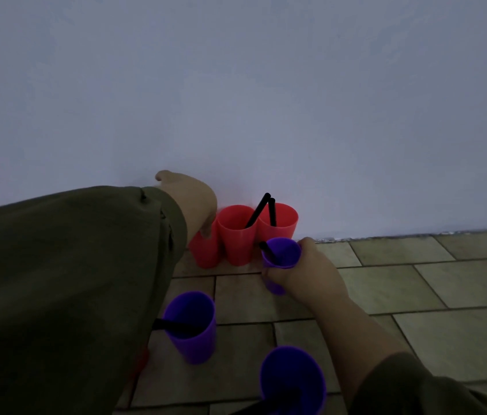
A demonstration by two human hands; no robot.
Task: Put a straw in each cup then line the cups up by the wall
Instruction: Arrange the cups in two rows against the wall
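Three red cups stand in a row against the wall: a left one [205, 250], a middle one [237, 235] and a right one [281, 221]. Black straws [258, 211] stick out of the middle and right cups. My left hand [191, 202] lies over the left red cup, its fingers curled down on the rim. My right hand [305, 272] grips a purple cup [281, 254] with a black straw, just in front of the right red cup. Two more purple cups with straws stand nearer me, one at the left [191, 327] and one at the bottom [293, 381].
The pale wall [266, 100] meets a tiled floor [416, 280]. Floor along the wall lies to the right of the red cups. My green left sleeve [65, 289] hides the floor at the left, with something red [140, 362] showing at its edge.
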